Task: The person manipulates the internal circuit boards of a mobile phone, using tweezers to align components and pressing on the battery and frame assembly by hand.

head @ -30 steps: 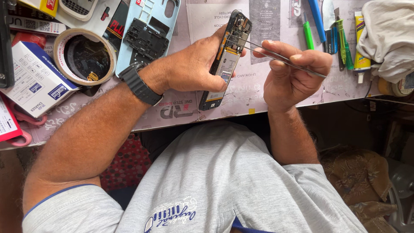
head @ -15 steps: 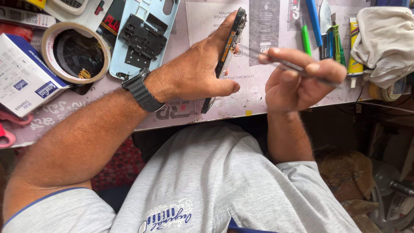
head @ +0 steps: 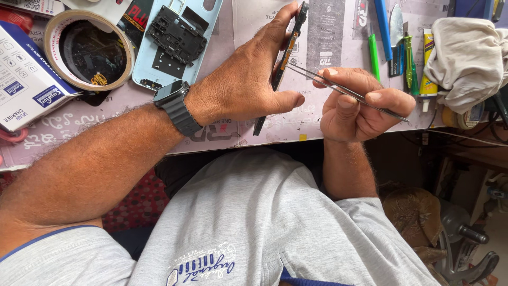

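My left hand [head: 248, 85] holds the opened phone [head: 283, 66] on edge above the table [head: 328, 37]. My right hand [head: 354, 103] sits just right of it, tweezers [head: 344, 91] reaching left to touch the phone. Left of my wrist lie a back cover [head: 174, 39] and a tape roll [head: 87, 50]; a cloth [head: 465, 58] lies far right.

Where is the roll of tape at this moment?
The roll of tape lies flat at the upper left of the head view, between the white box and the light blue phone cover, beyond the left hand.
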